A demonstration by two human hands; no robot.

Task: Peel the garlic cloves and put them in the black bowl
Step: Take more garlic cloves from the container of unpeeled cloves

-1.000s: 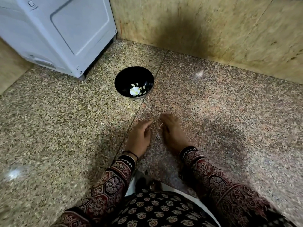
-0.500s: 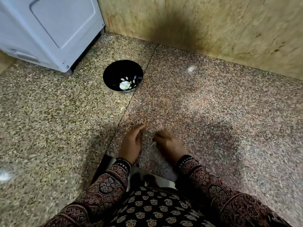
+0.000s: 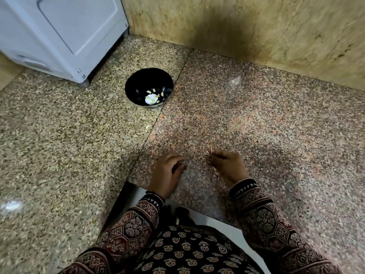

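Note:
The black bowl (image 3: 138,84) stands on the granite counter, beyond my hands and slightly left. It holds several pale peeled garlic cloves (image 3: 162,93) and a white lump (image 3: 151,99). My right hand (image 3: 227,166) hovers low over the counter, its fingertips pinching a thin pale sliver of garlic peel (image 3: 211,149) that sticks upward. My left hand (image 3: 167,173) lies beside it with its fingers loosely curled, and I see nothing held in it. A gap of bare counter separates the two hands.
A white appliance (image 3: 59,32) stands at the back left, close behind the bowl. A yellowish stone wall (image 3: 256,26) runs along the back. The counter's front edge (image 3: 126,184) drops off just behind my left wrist. A small pale scrap (image 3: 148,126) lies on the counter.
My hands have drawn apart, the right one shifting to the right with the sliver still pinched. The left hand's fingers have curled in. The view has shifted a little.

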